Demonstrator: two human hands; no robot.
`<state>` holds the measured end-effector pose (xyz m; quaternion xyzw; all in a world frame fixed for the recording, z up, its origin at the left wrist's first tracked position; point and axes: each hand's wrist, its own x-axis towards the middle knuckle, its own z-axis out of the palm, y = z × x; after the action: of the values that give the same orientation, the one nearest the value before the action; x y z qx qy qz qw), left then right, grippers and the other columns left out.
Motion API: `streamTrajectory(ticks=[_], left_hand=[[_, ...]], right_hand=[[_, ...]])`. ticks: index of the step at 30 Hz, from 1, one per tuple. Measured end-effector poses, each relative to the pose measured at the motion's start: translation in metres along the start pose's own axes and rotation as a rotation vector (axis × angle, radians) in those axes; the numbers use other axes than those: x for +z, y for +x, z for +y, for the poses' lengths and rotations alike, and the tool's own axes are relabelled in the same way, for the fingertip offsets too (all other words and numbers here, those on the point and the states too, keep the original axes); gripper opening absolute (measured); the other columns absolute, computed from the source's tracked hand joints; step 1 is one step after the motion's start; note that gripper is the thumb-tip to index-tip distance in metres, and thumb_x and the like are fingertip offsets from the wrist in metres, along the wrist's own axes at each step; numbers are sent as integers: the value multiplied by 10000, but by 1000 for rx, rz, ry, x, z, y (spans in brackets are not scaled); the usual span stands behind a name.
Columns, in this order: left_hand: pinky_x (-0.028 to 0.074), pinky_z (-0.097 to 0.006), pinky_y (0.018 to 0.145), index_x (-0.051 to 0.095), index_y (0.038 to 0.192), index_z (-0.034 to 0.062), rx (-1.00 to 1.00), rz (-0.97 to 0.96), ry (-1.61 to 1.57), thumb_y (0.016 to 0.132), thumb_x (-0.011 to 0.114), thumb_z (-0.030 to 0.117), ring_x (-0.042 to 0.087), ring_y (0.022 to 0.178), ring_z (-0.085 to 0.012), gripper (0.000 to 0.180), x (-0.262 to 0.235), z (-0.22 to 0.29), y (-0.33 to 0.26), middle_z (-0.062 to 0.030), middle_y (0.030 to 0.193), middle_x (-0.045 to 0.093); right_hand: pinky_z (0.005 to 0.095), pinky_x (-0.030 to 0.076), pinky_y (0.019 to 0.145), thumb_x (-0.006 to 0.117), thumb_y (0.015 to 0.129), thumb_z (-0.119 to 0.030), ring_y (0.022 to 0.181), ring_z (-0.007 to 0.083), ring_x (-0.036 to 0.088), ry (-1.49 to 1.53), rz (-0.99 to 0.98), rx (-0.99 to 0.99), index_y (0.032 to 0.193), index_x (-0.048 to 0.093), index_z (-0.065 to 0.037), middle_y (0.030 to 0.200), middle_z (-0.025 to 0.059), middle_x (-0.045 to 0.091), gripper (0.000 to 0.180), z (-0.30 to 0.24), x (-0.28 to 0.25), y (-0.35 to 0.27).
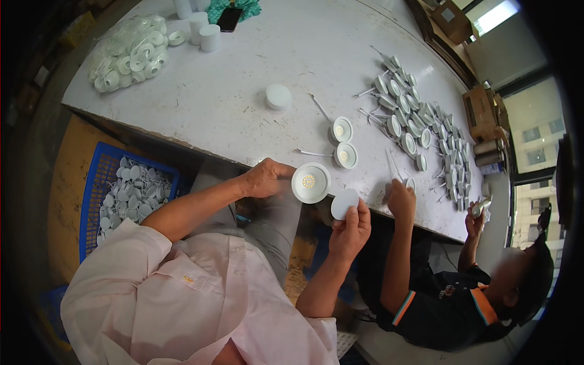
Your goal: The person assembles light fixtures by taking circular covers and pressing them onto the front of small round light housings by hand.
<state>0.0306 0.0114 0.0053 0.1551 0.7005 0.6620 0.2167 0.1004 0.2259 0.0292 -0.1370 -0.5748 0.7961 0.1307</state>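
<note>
My left hand (266,178) is closed on the rim of a round white LED downlight (320,191), its cluster of yellowish LEDs facing up. Between the thumb and fingers of my right hand (353,230) is a flat white disc (345,204), held just beside the downlight's lower right rim. Two smaller-looking downlights with wires, one (346,156) in front of the other (341,129), lie on the white table (231,115) just beyond my hands. Farther off stands a short stack of white discs (278,97).
Many wired downlights (409,144) spread along the table's right side. At the far left sit a clear bag of white rings (131,58), stacked discs (210,38) and a phone (230,19). A blue basket (91,201) of parts is at left. A co-worker (450,304) works at right.
</note>
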Motion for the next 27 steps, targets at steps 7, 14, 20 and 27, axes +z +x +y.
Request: streamTrajectory(ticks=[7,14,20,27], left_hand=[[524,-212,606,677,1027,42,-169,-21,-44,876,627,99,593,640,-51,169,-9,-15,-2,-1,819,674],[535,-227,651,673,1015,22,-94,-13,-83,864,631,58,627,710,-64,160,-11,-18,1,-24,839,680],[535,-242,691,633,1065,-6,-59,-56,-52,846,629,27,634,756,-81,222,-17,-15,0,-53,872,682],[504,-245,762,430,1279,-41,132,-131,-190,773,692,105,623,839,-114,588,-18,0,-5,-118,1014,653]], right_hand=[[190,407,435,567,898,-60,507,72,510,139,6,111,1058,566,-2,807,67,635,171,16,18,2],[178,420,423,577,911,-90,487,72,489,189,31,237,1058,553,-30,700,15,554,161,28,41,2],[195,427,458,575,911,-76,515,78,502,69,27,164,1106,572,24,804,58,627,219,37,52,5],[199,416,489,594,896,-66,555,72,505,74,6,199,1127,582,33,814,57,627,252,45,58,8]])
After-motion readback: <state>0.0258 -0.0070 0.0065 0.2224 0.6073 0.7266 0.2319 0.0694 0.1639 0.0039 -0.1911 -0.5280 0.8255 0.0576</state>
